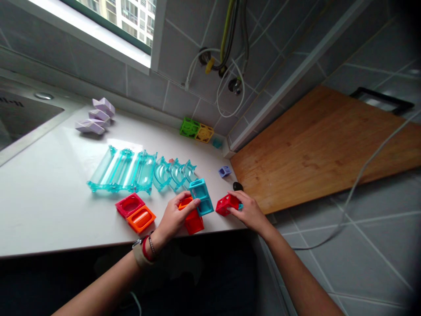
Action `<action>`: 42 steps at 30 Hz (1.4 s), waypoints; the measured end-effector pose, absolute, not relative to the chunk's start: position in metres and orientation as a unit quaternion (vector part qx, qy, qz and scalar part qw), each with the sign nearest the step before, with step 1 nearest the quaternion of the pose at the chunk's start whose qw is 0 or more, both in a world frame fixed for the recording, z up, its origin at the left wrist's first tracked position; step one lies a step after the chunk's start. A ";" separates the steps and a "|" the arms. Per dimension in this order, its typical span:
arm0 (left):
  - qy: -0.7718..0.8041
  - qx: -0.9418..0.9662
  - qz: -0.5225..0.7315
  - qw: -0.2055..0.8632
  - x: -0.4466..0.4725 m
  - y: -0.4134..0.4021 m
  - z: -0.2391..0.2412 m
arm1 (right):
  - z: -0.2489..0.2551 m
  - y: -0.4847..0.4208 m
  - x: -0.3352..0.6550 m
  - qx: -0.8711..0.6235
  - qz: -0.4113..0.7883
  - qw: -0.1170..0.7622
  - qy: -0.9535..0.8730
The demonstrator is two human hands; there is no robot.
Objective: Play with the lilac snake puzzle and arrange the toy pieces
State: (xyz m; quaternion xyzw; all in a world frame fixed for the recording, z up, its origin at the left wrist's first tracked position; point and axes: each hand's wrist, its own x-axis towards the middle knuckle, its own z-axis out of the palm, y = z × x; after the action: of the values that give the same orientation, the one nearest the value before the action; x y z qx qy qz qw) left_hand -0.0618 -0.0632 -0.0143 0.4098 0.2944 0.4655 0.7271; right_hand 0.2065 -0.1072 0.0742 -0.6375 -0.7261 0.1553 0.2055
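My left hand [171,218] is closed on a teal marble-run block [201,196] with two openings, the thumb on its face. Under it, at the same fingers, is an orange-and-red block [194,223]; whether it is joined to the teal one I cannot tell. At the counter's right end, my right hand [249,211] grips a red cube block [226,204] with fingers and thumb. A bit of teal shows behind that cube, mostly hidden. To the left of my left hand lie a joined red block [130,204] and orange block [141,219].
Clear teal straight channels [126,171] and curved channels [177,174] lie mid-counter. Behind are lilac angular pieces [95,119], a green block [190,127] and a yellow block [204,133]. A small lavender cube [224,171] and wooden board [315,149] are right; a sink [26,114] is left.
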 end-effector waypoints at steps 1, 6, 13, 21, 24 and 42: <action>0.297 0.413 0.467 0.723 -0.062 -0.063 -0.014 | 0.069 -0.108 0.208 -0.643 0.156 0.208 -0.720; 0.299 0.421 0.469 0.717 -0.061 -0.062 -0.013 | 0.041 -0.117 0.221 -0.669 0.244 0.271 -0.648; 0.300 0.425 0.465 0.717 -0.062 -0.063 -0.015 | 0.026 -0.130 0.225 -0.624 0.365 0.391 -0.570; 0.306 0.427 0.462 0.715 -0.062 -0.063 -0.016 | 0.047 -0.137 0.214 -0.617 0.391 0.407 -0.548; 0.297 0.421 0.460 0.723 -0.062 -0.063 -0.016 | 0.057 -0.135 0.209 -0.612 0.416 0.417 -0.527; 0.301 0.406 0.466 0.726 -0.060 -0.063 -0.012 | 0.073 -0.114 0.188 -0.625 0.310 0.537 -0.474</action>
State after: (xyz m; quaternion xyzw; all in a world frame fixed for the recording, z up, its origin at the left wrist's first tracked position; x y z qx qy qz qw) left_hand -0.0603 -0.0630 -0.0124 0.4062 0.3011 0.4659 0.7261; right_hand 0.1876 -0.1144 0.0728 -0.6253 -0.4744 0.3098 0.5366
